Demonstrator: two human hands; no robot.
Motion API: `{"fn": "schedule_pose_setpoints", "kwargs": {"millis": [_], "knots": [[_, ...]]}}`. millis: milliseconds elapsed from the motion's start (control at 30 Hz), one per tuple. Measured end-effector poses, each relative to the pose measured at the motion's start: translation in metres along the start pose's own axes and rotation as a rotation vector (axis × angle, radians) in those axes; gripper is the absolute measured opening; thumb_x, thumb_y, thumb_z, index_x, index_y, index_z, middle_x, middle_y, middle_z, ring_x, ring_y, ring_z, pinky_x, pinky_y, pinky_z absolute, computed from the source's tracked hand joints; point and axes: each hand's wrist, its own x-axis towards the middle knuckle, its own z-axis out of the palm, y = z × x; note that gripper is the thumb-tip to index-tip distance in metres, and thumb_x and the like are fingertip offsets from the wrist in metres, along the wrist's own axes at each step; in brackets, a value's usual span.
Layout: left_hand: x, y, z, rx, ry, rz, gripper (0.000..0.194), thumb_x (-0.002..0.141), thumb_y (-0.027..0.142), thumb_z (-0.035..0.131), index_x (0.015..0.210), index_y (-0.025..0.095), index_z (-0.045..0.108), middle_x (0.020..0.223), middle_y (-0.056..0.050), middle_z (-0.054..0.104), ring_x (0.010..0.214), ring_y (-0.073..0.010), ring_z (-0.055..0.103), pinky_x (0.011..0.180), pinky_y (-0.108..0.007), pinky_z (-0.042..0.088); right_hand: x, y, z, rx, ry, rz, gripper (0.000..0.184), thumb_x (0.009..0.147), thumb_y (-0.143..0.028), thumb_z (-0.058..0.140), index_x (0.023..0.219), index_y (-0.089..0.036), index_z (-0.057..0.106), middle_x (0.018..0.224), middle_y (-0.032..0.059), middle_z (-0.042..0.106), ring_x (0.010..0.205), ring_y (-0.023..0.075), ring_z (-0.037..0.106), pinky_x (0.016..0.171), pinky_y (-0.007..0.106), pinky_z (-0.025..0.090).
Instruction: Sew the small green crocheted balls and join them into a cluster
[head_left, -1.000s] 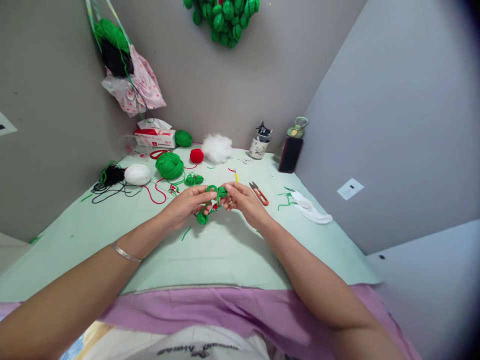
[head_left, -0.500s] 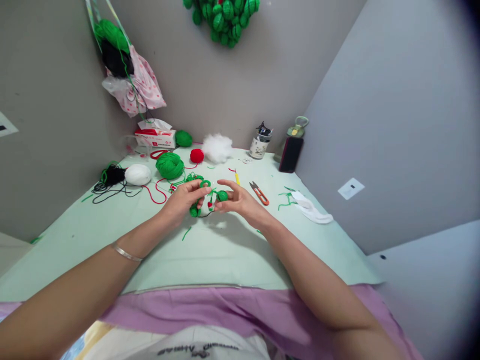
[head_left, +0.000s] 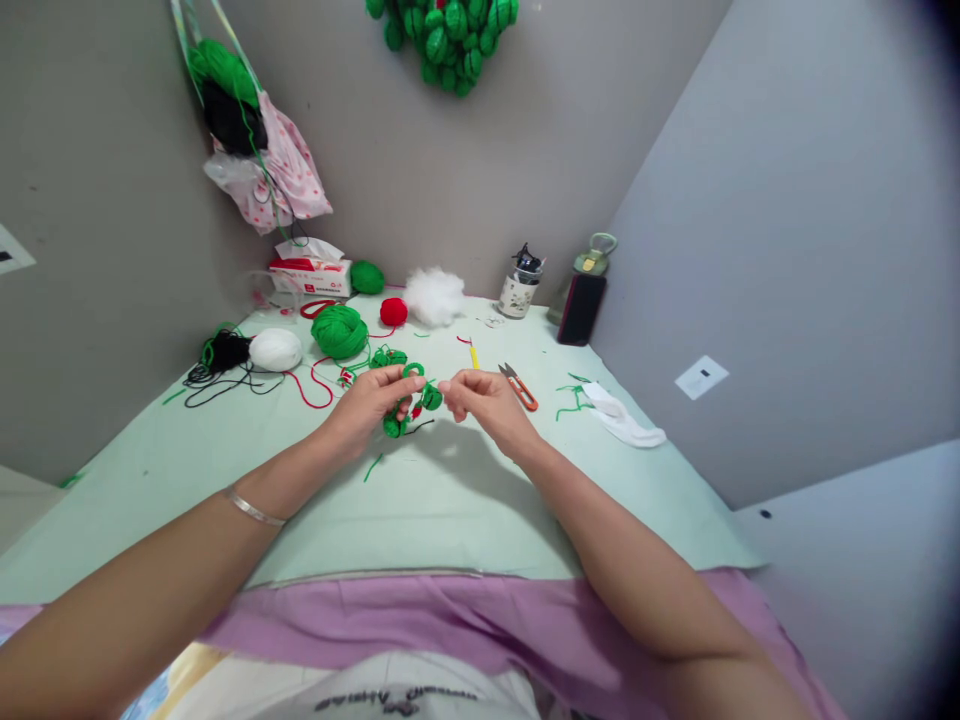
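Note:
My left hand [head_left: 375, 400] is closed on a green crocheted piece [head_left: 412, 371] with a small ring at its top. From it hang a green ball [head_left: 431, 397], a small red bit [head_left: 416, 411] and another green ball [head_left: 394, 427] below my fingers. A black yarn end [head_left: 421, 426] sticks out at the bottom. Just right of the upper ball, my right hand [head_left: 480, 400] has thumb and fingertips pinched together. Short green strands lead toward that pinch, but what it grips is too small to make out. Both hands are held above the table.
Orange-handled thread snips [head_left: 519, 388] and a yellow-handled tool [head_left: 474, 355] lie beyond my right hand. Yarn balls in green [head_left: 340, 332], red [head_left: 393, 312] and white [head_left: 275, 350] sit behind my left, with white stuffing [head_left: 435, 297]. A phone [head_left: 583, 310] leans against a bottle [head_left: 595, 256].
My right hand has gone from spread fingers around the green ball to a pinch beside it. The ball has shifted slightly left and down. My left hand keeps its hold.

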Motion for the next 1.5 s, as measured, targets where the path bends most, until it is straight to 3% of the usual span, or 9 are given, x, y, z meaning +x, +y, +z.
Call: {"fn": "schedule_pose_setpoints", "kwargs": {"millis": [167, 333, 600, 700, 833, 900, 1067, 1233, 1500], "knots": [[0.000, -0.004, 0.002, 0.017, 0.019, 0.031, 0.029, 0.075, 0.040, 0.075, 0.072, 0.016, 0.059, 0.056, 0.004, 0.049, 0.051, -0.0081, 0.043, 0.050, -0.021, 0.034, -0.003, 0.008, 0.010, -0.285, 0.008, -0.096, 0.022, 0.076, -0.035, 0.075, 0.089, -0.018, 0.072, 0.084, 0.0008, 0.062, 0.062, 0.0092, 0.049, 0.060, 0.025, 0.039], [0.000, -0.008, 0.005, 0.058, -0.015, 0.038, 0.030, 0.076, 0.040, 0.074, 0.070, 0.017, 0.056, 0.057, 0.005, 0.048, 0.051, -0.0082, 0.043, 0.051, -0.022, 0.034, 0.000, 0.018, 0.008, -0.435, 0.070, -0.146, 0.007, 0.079, -0.025, 0.071, 0.078, -0.018, 0.069, 0.076, -0.0007, 0.057, 0.064, 0.0101, 0.048, 0.062, 0.026, 0.038], [0.003, -0.007, -0.001, 0.040, 0.048, 0.051, 0.028, 0.075, 0.038, 0.074, 0.074, 0.018, 0.055, 0.058, 0.005, 0.047, 0.052, -0.0085, 0.043, 0.050, -0.021, 0.035, 0.000, -0.002, -0.006, -0.119, -0.175, 0.042, 0.014, 0.080, -0.029, 0.064, 0.079, -0.016, 0.063, 0.074, 0.0007, 0.065, 0.072, 0.0130, 0.059, 0.070, 0.027, 0.046], [0.001, -0.004, 0.002, 0.042, 0.004, -0.004, 0.028, 0.075, 0.038, 0.074, 0.072, 0.018, 0.055, 0.056, 0.005, 0.048, 0.051, -0.0090, 0.044, 0.050, -0.022, 0.034, 0.004, -0.002, -0.011, -0.046, -0.037, 0.047, 0.019, 0.080, -0.036, 0.065, 0.082, -0.016, 0.064, 0.073, 0.0010, 0.064, 0.070, 0.0134, 0.059, 0.070, 0.029, 0.047], [-0.002, -0.003, 0.005, -0.066, -0.094, -0.112, 0.029, 0.074, 0.038, 0.075, 0.072, 0.017, 0.056, 0.059, 0.003, 0.050, 0.052, -0.0091, 0.046, 0.050, -0.022, 0.035, 0.006, 0.001, -0.013, -0.296, 0.277, -0.215, 0.012, 0.083, -0.031, 0.064, 0.084, -0.019, 0.064, 0.085, 0.0041, 0.063, 0.080, 0.0164, 0.058, 0.079, 0.032, 0.045], [-0.001, -0.005, 0.005, -0.125, -0.112, -0.122, 0.028, 0.075, 0.038, 0.076, 0.072, 0.017, 0.057, 0.061, 0.002, 0.052, 0.052, -0.0090, 0.047, 0.050, -0.022, 0.036, 0.002, 0.001, -0.010, -0.439, 0.333, -0.329, 0.015, 0.087, -0.032, 0.062, 0.078, -0.021, 0.063, 0.084, 0.0040, 0.061, 0.078, 0.0166, 0.055, 0.077, 0.031, 0.043], [0.001, -0.012, 0.006, -0.187, -0.047, -0.080, 0.028, 0.074, 0.037, 0.078, 0.077, 0.016, 0.061, 0.064, 0.003, 0.053, 0.054, -0.0075, 0.047, 0.052, -0.020, 0.038, -0.005, 0.005, 0.002, -0.527, 0.134, -0.239, 0.034, 0.087, -0.045, 0.064, 0.065, -0.019, 0.062, 0.067, 0.0011, 0.057, 0.061, 0.0126, 0.046, 0.060, 0.028, 0.034], [-0.001, -0.016, 0.010, -0.094, 0.005, -0.054, 0.029, 0.074, 0.038, 0.077, 0.078, 0.017, 0.059, 0.061, 0.004, 0.052, 0.054, -0.0082, 0.049, 0.050, -0.020, 0.035, 0.000, 0.015, 0.005, -0.436, 0.123, -0.097, 0.020, 0.082, -0.037, 0.066, 0.075, -0.018, 0.066, 0.070, 0.0005, 0.061, 0.061, 0.0120, 0.047, 0.058, 0.025, 0.034], [0.005, -0.020, 0.010, 0.046, 0.044, 0.027, 0.033, 0.072, 0.038, 0.077, 0.065, 0.017, 0.053, 0.056, 0.003, 0.052, 0.052, -0.0097, 0.049, 0.050, -0.022, 0.036, -0.004, 0.002, 0.004, -0.479, 0.000, -0.047, 0.016, 0.079, -0.027, 0.057, 0.068, -0.017, 0.059, 0.060, -0.0033, 0.051, 0.057, 0.0096, 0.040, 0.055, 0.023, 0.030]]}}
